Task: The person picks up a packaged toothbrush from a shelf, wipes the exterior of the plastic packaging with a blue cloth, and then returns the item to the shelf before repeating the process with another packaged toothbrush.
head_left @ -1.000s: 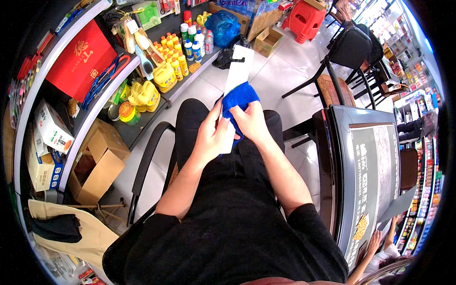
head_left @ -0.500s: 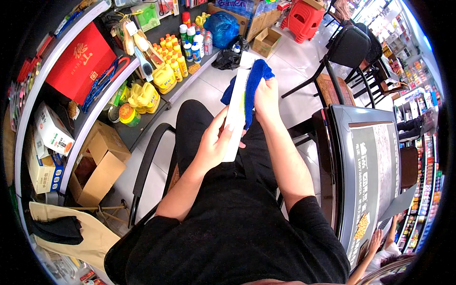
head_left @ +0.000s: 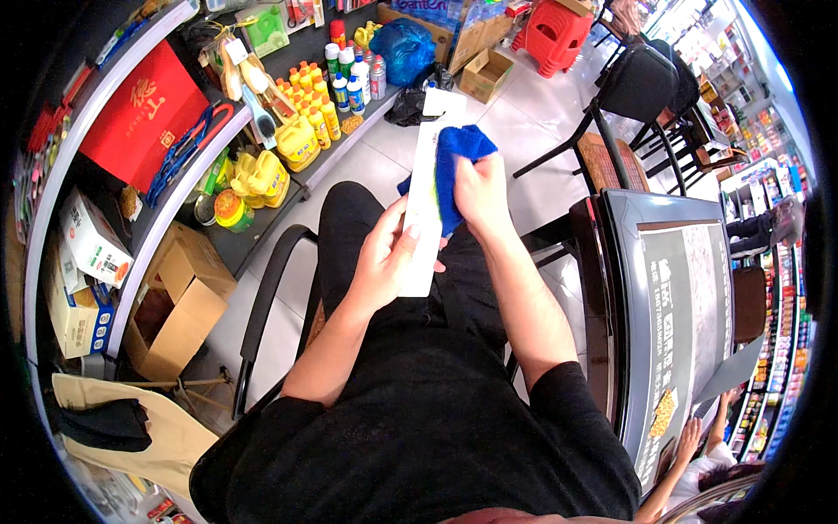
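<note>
My left hand (head_left: 382,262) grips the near end of a long, narrow white box (head_left: 422,205), its thumb lying on top. The box points away from me above my lap, with a green line along its right edge and what looks like a raised flap at the far end. My right hand (head_left: 480,194) is closed around a bunched blue cloth (head_left: 449,166), pressed against the box's right side. Part of the cloth shows behind the box on its left. The fingertips of my right hand are hidden in the cloth.
Shelves on the left hold yellow jugs (head_left: 298,144), spray cans (head_left: 377,77) and a red bag (head_left: 150,115). An open carton (head_left: 181,301) stands on the floor by the chair arm (head_left: 264,306). At right are a dark table (head_left: 676,323), black chairs (head_left: 642,83) and another person's hand (head_left: 690,441).
My right hand and the blue cloth have slid toward me along the box. More of the box's far end now shows. My left hand keeps its hold.
</note>
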### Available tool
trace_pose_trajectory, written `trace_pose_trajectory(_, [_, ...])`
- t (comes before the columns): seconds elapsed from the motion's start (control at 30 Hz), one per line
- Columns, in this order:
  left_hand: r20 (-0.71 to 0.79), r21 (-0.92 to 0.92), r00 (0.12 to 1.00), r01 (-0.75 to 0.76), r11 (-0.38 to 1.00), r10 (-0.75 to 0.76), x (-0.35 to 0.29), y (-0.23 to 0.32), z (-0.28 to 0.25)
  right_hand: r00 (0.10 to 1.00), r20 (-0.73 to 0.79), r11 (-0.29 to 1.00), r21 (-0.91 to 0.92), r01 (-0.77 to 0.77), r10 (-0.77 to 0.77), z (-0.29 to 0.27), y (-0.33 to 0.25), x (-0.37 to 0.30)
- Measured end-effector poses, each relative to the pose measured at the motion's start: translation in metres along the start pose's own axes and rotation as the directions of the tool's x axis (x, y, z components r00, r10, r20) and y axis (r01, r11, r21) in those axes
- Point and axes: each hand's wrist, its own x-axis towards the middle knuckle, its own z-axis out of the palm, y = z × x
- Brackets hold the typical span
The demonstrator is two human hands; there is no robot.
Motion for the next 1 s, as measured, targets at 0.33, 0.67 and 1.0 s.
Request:
trace_pose_trajectory(0.33, [-0.036, 0.002, 0.999, -0.029, 1.000, 0.029, 0.005, 0.001, -0.005, 0.987, 0.102, 0.980, 0.145, -0.137, 0.123, -0.006, 0.003, -0.013])
trace_pose_trajectory(0.67, [0.035, 0.015, 0.999, -0.018, 1.000, 0.018, 0.002, -0.007, 0.000, 0.998, 0.010, 0.995, 0.073, -0.068, 0.068, -0.018, -0.005, -0.002])
trace_pose_trajectory(1.0, [-0.013, 0.025, 0.999, -0.046, 0.999, 0.046, 0.003, -0.009, 0.005, 0.998, 0.018, 0.987, 0.148, -0.069, 0.067, -0.020, 0.000, -0.013])
